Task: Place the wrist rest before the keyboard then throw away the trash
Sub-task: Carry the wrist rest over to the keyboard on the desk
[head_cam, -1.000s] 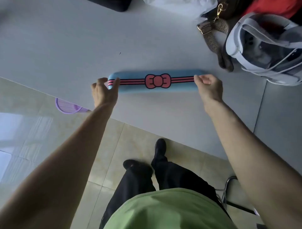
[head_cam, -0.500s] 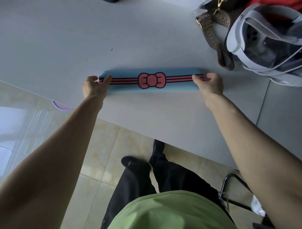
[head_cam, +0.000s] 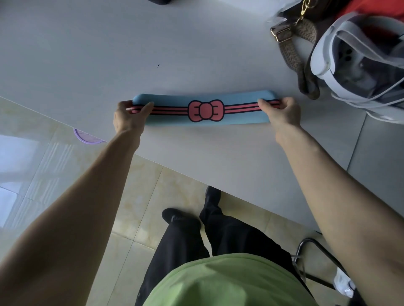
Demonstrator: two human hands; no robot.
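Observation:
A long blue wrist rest with a pink bow and pink stripes lies crosswise over the white table, a little back from its front edge. My left hand grips its left end, thumb on top. Its right end is held the same way by my right hand. A dark corner at the top edge may be the keyboard; too little of it shows to tell. No trash is clearly visible.
A brown strapped bag and a white headset crowd the table's back right. A purple bin rim peeks from under the table's left edge. A chair frame stands by my right leg.
Both hands have kept their grip on the wrist rest. It has shifted slightly left and farther onto the table over the last second.

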